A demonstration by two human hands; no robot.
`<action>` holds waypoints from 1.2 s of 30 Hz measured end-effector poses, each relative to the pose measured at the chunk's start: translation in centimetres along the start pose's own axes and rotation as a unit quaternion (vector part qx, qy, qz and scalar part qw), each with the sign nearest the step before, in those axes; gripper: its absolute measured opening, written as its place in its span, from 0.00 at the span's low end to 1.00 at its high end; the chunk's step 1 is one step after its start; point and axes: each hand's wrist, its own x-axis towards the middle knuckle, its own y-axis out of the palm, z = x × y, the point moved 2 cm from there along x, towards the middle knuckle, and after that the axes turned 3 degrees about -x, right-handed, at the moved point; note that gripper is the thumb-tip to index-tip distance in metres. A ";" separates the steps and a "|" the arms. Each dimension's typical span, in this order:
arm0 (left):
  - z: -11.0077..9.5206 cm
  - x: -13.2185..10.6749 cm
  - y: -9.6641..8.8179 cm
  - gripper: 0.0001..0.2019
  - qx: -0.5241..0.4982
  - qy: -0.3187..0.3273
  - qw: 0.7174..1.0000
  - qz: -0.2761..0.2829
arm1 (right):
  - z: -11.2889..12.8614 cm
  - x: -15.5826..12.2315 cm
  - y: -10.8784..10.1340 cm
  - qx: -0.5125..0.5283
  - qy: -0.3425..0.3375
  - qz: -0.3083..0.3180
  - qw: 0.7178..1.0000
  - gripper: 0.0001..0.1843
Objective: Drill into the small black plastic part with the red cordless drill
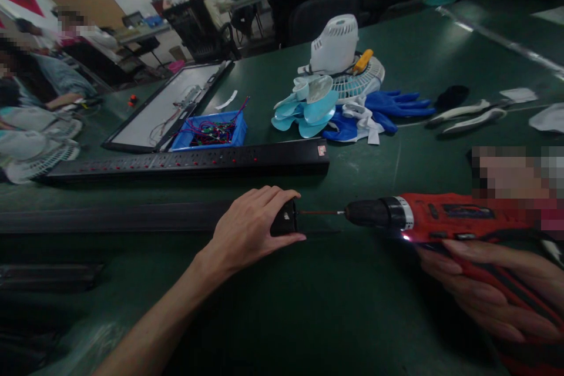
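My left hand [251,229] grips the right end of a long black power strip housing [132,217] that lies flat on the green table [308,305]. My right hand [493,288] holds a red cordless drill [445,217] sideways, its small work light on. The drill's thin bit [319,212] points left and its tip meets the end cap of the black housing right by my left fingers.
A second black power strip [185,163] with red switches lies behind. Farther back are a blue bin of wires [211,130], an open flat panel [167,106], white fan parts [335,64], blue gloves [388,108] and pliers [467,116]. People sit at the left.
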 end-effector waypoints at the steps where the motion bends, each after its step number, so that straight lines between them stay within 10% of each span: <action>1: 0.0 0.0 0.0 0.31 -0.001 -0.001 1.000 -0.002 | 0.1 0.0 0.1 0.018 -0.012 -0.009 1.000 0.20; 36: 0.1 -0.1 0.2 0.34 -0.008 0.007 1.000 -0.011 | 0.5 0.4 0.7 0.052 -0.020 -0.033 0.998 0.19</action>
